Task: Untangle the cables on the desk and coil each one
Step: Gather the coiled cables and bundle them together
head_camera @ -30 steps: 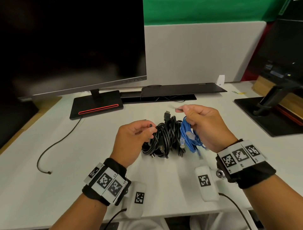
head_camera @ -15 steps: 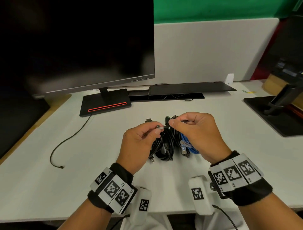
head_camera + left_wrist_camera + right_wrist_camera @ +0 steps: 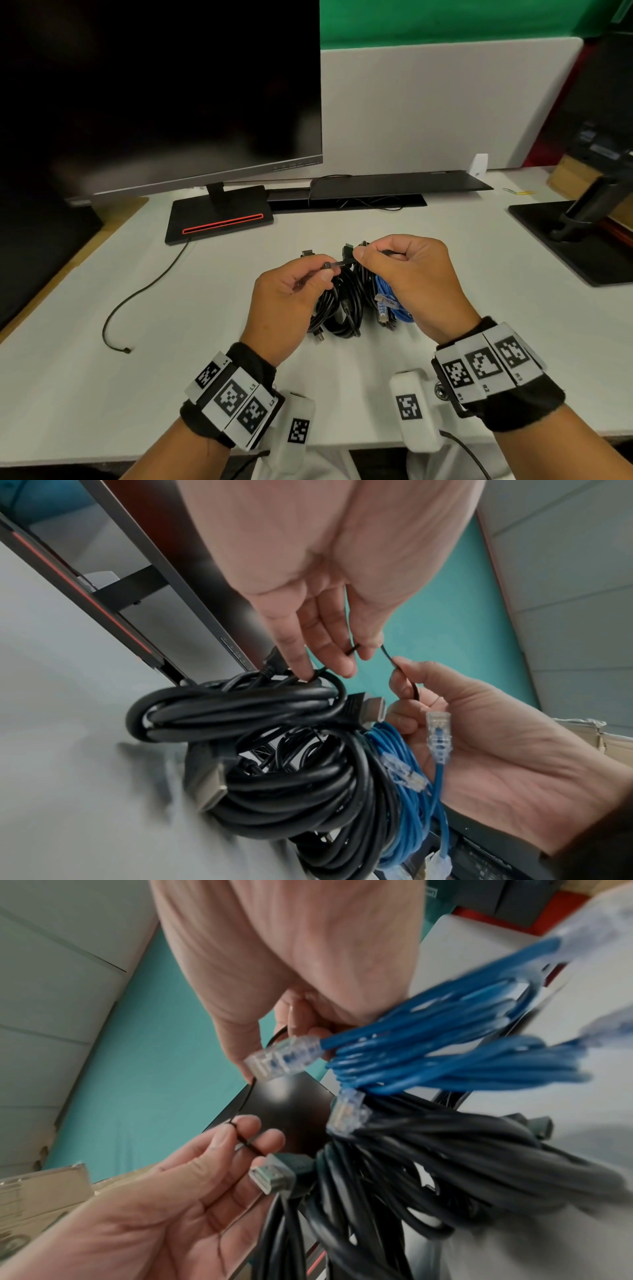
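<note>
Both hands raised just above the cable bundle (image 3: 346, 305), which rests on the white table (image 3: 171, 377) in front of the monitor base (image 3: 219, 221).

Left hand (image 3: 291, 298): thumb and forefinger pinched on a thin black tie (image 3: 342, 263); the other fingers (image 3: 298, 653) hang curled, one touching the top loop of the black cables (image 3: 246, 710). Right hand (image 3: 407, 274): thumb and forefinger pinched on the other end of the same tie, remaining fingers curled. The tie runs short and taut between the two pinches. In the left wrist view it continues through the right hand's pinch as a thin black strand (image 3: 405, 680).

Judgement: the tie is held at both ends so it can be pulled or unwound free of the bundle; gripping close to the fingertips gives control over so thin a strip. Where the tie goes beyond the pinches cannot be told; it may still loop round part of the bundle.

Bundle: several thick black cables in overlapping loops, with a flat metal plug (image 3: 371, 708) sticking out near the top. A blue network cable (image 3: 404, 791) is coiled against their right side, with a clear plug (image 3: 284, 1057) lying against the right palm. The blue loops pass close under the right hand, which probably keeps that side from sliding.

Stage, as judged: early. Cables are still massed together, none separated or coiled singly.

A separate thin black lead (image 3: 144, 291) trails from the monitor base across the table, well apart.
</note>
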`<action>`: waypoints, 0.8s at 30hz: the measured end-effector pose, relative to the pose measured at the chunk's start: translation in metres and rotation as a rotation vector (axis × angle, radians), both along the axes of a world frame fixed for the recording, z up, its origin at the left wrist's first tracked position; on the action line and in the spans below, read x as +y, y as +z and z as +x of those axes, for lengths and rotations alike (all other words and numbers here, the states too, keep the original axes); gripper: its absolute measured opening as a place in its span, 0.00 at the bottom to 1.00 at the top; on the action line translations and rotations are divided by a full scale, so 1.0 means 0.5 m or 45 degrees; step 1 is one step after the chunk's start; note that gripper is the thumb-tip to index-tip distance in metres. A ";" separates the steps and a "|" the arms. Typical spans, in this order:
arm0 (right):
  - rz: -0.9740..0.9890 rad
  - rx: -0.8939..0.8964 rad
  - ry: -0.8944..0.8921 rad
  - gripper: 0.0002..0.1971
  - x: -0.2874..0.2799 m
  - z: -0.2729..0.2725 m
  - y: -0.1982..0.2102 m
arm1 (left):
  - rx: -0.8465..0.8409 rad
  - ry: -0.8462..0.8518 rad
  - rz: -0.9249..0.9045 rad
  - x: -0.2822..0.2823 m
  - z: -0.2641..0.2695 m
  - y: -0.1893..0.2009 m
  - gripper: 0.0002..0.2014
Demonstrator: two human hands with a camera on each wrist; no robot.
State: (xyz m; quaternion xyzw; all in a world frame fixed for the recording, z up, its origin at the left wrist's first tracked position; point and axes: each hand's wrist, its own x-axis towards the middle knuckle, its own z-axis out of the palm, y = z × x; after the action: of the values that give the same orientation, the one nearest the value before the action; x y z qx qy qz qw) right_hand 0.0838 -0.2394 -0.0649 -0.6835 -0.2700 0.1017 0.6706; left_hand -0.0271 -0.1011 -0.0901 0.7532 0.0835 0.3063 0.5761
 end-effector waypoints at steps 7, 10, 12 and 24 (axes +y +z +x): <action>-0.002 -0.005 -0.012 0.05 0.002 0.000 -0.004 | -0.007 0.019 -0.017 -0.003 -0.001 0.001 0.16; -0.008 -0.020 0.005 0.05 0.003 0.002 -0.004 | -0.008 0.025 -0.023 -0.004 -0.002 0.003 0.15; 0.001 -0.015 0.020 0.05 0.003 0.002 -0.003 | -0.009 0.023 -0.037 -0.007 -0.002 0.004 0.15; 0.008 0.027 0.138 0.06 0.006 0.005 -0.003 | 0.009 0.012 -0.054 -0.001 0.000 0.007 0.08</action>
State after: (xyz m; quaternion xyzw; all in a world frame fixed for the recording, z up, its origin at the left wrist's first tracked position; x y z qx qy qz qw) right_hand 0.0864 -0.2365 -0.0663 -0.6647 -0.2998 0.1445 0.6689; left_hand -0.0269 -0.1017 -0.0865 0.7416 0.0954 0.3044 0.5901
